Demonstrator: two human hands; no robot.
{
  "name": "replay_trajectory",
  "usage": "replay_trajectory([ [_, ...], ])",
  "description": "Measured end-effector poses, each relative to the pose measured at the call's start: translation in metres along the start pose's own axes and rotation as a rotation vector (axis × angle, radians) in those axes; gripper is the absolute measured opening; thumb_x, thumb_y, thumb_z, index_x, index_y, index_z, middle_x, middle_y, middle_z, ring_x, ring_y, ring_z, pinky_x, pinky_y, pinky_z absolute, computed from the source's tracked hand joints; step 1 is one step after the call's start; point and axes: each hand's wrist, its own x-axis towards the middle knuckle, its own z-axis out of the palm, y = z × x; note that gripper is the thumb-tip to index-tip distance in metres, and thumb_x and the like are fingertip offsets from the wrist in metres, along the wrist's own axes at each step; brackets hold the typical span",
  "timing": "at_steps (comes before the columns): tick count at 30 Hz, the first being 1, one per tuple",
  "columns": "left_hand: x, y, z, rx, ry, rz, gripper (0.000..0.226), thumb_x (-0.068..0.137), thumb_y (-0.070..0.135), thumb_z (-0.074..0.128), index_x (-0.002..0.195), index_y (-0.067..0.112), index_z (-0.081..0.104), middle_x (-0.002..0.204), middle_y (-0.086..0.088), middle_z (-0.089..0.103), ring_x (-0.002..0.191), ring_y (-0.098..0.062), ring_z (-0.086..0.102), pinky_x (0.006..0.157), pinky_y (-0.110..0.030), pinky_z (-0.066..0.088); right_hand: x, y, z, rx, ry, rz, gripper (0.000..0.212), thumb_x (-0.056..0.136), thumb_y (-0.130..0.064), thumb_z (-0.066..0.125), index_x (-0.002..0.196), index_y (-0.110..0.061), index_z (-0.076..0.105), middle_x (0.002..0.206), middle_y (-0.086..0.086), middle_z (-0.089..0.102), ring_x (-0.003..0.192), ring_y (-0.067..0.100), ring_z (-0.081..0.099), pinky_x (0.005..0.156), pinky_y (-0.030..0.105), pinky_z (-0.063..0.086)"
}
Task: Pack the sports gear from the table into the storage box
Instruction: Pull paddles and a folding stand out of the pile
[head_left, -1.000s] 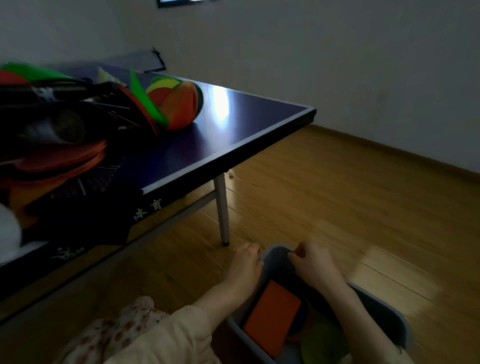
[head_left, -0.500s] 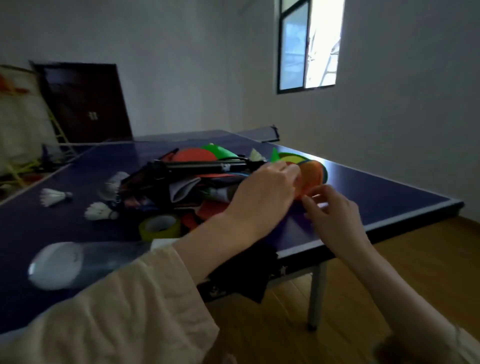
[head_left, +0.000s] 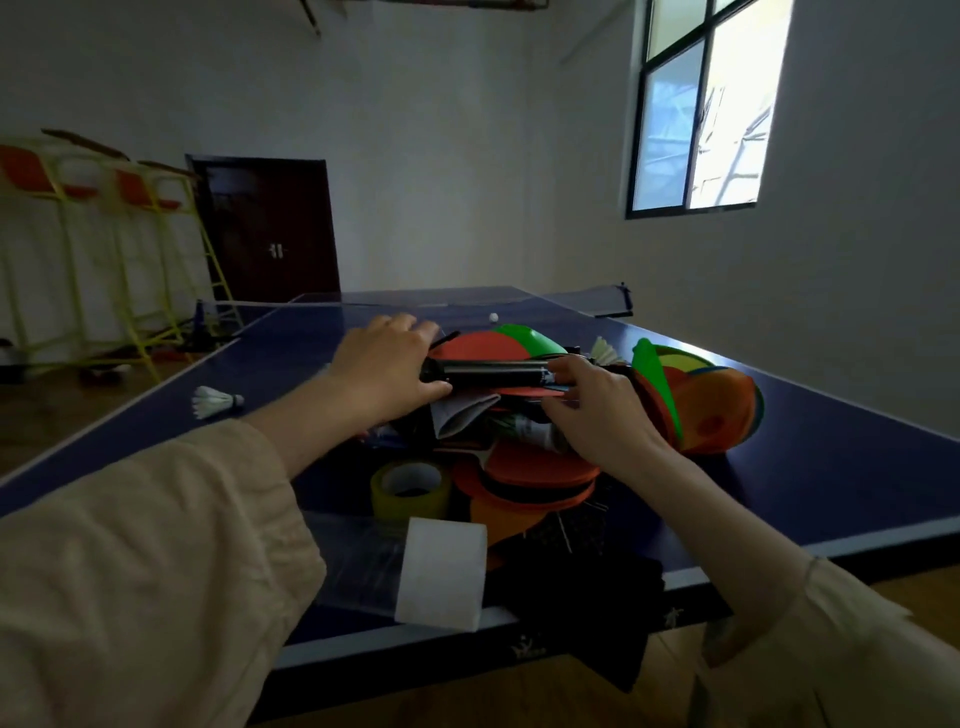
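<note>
Both hands on a black cylindrical tube (head_left: 491, 371) lying crosswise atop the gear pile. Left hand (head_left: 382, 371) curled round the tube's left end; right hand (head_left: 597, 410) gripping the right end, thumb over the top. Pile heaped mid-counter (head_left: 831, 467), a blue table-tennis surface. Under the tube: orange and green flat discs (head_left: 498, 340), a folded grey cloth (head_left: 465, 415), more orange discs (head_left: 535, 480) nearer the front edge. Stack of orange, green and yellow discs (head_left: 701, 400) leaning just right of the pile. Yellow tape roll (head_left: 410, 488) beside the front discs; white foam block (head_left: 441, 571) at the counter's near edge. One shuttlecock (head_left: 215, 402) well left of the pile, another (head_left: 605, 352) behind it. Small white ball (head_left: 493, 317) farther back, near the net (head_left: 571, 299). Storage box not in view.
</note>
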Motion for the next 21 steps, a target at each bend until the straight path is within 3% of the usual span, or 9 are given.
replay_trajectory([
  [3, 0.000, -0.013, 0.012, -0.179, -0.089, -0.027, 0.060, 0.088, 0.050, 0.059, 0.140, 0.024, 0.042, 0.135, -0.005, 0.052, 0.118, -0.025, 0.052, 0.084, -0.035, 0.044, 0.002, -0.003, 0.012, -0.019, -0.045, 0.017, 0.047, 0.091, -0.023, 0.061, 0.136, -0.017, 0.051, 0.128, 0.005, 0.062, 0.099, 0.023, 0.063, 0.083, 0.039, 0.053],
  [5, -0.001, -0.017, 0.020, -0.267, -0.083, -0.029, 0.052, 0.091, 0.044, 0.059, 0.138, 0.024, 0.046, 0.127, -0.004, 0.058, 0.112, -0.024, 0.056, 0.082, -0.034, 0.046, 0.005, -0.003, 0.019, -0.045, -0.047, 0.032, 0.043, 0.092, -0.027, 0.060, 0.134, -0.018, 0.050, 0.118, 0.004, 0.066, 0.095, 0.023, 0.064, 0.081, 0.041, 0.054],
  [10, -0.005, -0.017, 0.036, -0.377, 0.074, -0.024, 0.042, 0.093, 0.036, 0.055, 0.132, 0.023, 0.049, 0.116, -0.005, 0.059, 0.104, -0.024, 0.055, 0.077, -0.033, 0.044, 0.008, -0.007, 0.033, -0.056, -0.087, 0.061, 0.051, 0.095, -0.055, 0.047, 0.133, -0.021, 0.046, 0.091, -0.005, 0.073, 0.083, 0.019, 0.066, 0.079, 0.038, 0.051],
  [16, -0.023, 0.021, 0.032, -0.311, 0.412, 0.107, 0.046, 0.084, 0.043, 0.063, 0.123, 0.019, 0.054, 0.106, -0.002, 0.054, 0.101, -0.018, 0.049, 0.072, -0.026, 0.043, 0.015, -0.035, 0.037, 1.039, -0.197, 0.554, 0.051, 0.094, -0.055, 0.049, 0.125, -0.015, 0.052, 0.098, 0.012, 0.074, 0.072, 0.022, 0.073, 0.057, 0.030, 0.054],
  [21, -0.034, 0.035, 0.032, -0.380, 0.451, 0.215, 0.054, 0.084, 0.051, 0.053, 0.124, 0.015, 0.054, 0.106, -0.002, 0.053, 0.099, -0.015, 0.047, 0.079, -0.025, 0.045, 0.014, -0.045, 0.035, 1.225, -0.188, 0.647, 0.077, 0.077, -0.046, 0.076, 0.135, -0.006, 0.046, 0.104, 0.016, 0.072, 0.077, 0.023, 0.075, 0.062, 0.032, 0.058],
])
